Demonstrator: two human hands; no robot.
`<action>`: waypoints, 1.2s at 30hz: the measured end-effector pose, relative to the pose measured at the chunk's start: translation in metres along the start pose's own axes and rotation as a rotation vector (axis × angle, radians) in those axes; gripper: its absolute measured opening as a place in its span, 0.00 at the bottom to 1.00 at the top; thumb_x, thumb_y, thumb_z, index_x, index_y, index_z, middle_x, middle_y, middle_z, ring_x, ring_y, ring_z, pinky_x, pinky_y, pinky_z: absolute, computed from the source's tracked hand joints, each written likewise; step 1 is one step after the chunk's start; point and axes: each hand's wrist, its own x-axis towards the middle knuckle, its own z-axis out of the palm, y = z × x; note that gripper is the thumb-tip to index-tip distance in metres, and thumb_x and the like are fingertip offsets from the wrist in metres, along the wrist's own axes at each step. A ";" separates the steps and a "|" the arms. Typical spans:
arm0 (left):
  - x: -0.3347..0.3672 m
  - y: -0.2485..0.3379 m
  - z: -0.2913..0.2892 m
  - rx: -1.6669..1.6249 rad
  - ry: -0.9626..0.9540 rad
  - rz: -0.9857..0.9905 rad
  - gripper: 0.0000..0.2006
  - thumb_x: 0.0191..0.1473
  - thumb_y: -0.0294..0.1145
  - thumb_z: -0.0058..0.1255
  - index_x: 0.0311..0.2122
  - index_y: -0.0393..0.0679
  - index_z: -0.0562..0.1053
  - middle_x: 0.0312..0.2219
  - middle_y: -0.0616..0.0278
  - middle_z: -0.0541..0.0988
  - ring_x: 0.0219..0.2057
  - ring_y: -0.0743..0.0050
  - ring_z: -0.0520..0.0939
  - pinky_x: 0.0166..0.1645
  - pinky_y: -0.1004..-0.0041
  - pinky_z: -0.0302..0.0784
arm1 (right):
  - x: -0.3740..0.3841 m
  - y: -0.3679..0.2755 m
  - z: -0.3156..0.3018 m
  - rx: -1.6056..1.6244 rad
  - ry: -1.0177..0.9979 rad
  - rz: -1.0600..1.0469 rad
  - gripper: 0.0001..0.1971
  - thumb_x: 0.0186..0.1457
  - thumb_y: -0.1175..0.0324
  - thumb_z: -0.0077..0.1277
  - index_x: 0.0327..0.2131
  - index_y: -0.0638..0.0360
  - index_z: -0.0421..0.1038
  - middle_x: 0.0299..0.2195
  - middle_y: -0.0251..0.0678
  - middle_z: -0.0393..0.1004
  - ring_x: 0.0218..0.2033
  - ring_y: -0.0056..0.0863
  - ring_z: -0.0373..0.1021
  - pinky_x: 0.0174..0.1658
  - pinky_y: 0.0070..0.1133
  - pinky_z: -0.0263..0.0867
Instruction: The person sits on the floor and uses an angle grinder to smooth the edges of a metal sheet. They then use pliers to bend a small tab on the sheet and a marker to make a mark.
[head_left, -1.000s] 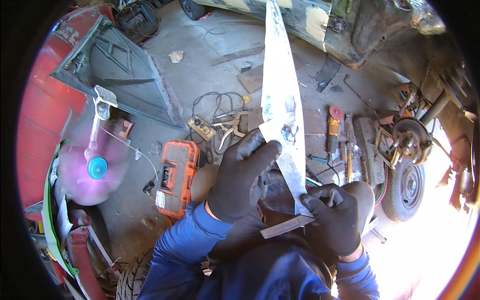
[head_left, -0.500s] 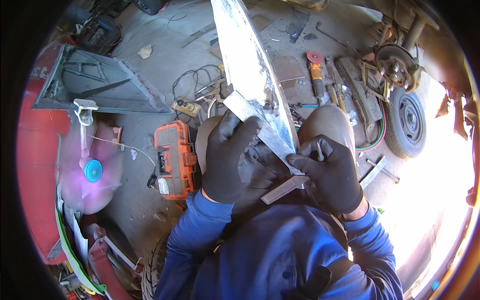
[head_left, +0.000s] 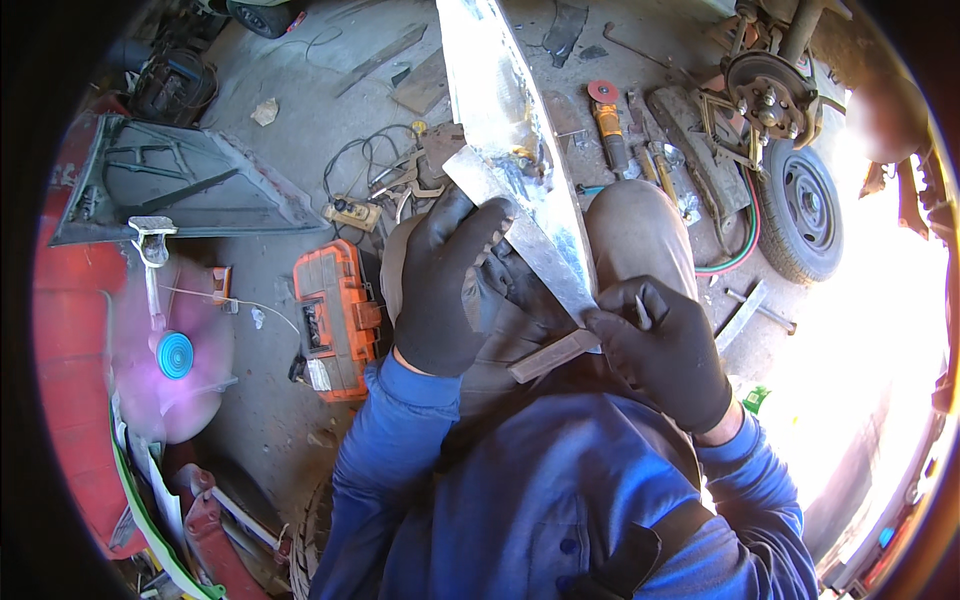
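A long, tapering metal panel [head_left: 510,110] slants above the person's lap, its narrow end down between the knees and its wide end running out past the top of the view. A square [head_left: 545,255] lies slantwise over its lower part, the handle at the bottom, near the waist. The left hand [head_left: 445,290] pinches the square near the upper end of the blade, thumb at the edge. The right hand [head_left: 665,350] is curled round a thin rod [head_left: 643,312], its point sticking out between the fingers, with the thumb against the square's lower end. Both hands wear dark gloves.

On the floor [head_left: 275,165], an orange toolbox [head_left: 338,268] stands beside the left knee. A grinder [head_left: 608,130] lies beyond the right knee, and a wheel [head_left: 805,212] stands farther right. At left, a fan [head_left: 174,355] spins, its blades blurred, below a grey frame [head_left: 240,195].
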 end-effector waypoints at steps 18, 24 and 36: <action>0.001 -0.003 0.001 -0.112 -0.004 0.071 0.30 0.56 0.12 0.61 0.64 0.40 0.75 0.56 0.49 0.79 0.57 0.57 0.86 0.61 0.62 0.86 | -0.009 0.018 0.007 -0.166 0.055 -0.185 0.08 0.67 0.69 0.65 0.45 0.63 0.80 0.32 0.33 0.82 0.34 0.20 0.76 0.42 0.24 0.74; -0.003 0.003 0.001 -0.170 -0.011 0.016 0.33 0.55 0.13 0.63 0.67 0.41 0.74 0.57 0.51 0.79 0.57 0.63 0.85 0.60 0.64 0.84 | -0.011 0.010 0.003 -0.024 0.048 -0.070 0.07 0.68 0.70 0.63 0.45 0.63 0.79 0.31 0.28 0.78 0.32 0.14 0.72 0.37 0.20 0.69; -0.004 0.016 -0.001 -0.245 0.005 -0.026 0.32 0.58 0.15 0.56 0.69 0.35 0.71 0.62 0.45 0.76 0.63 0.55 0.81 0.68 0.60 0.78 | -0.011 0.005 0.003 -0.034 0.048 -0.106 0.06 0.70 0.71 0.60 0.44 0.64 0.80 0.29 0.27 0.78 0.29 0.13 0.70 0.34 0.19 0.67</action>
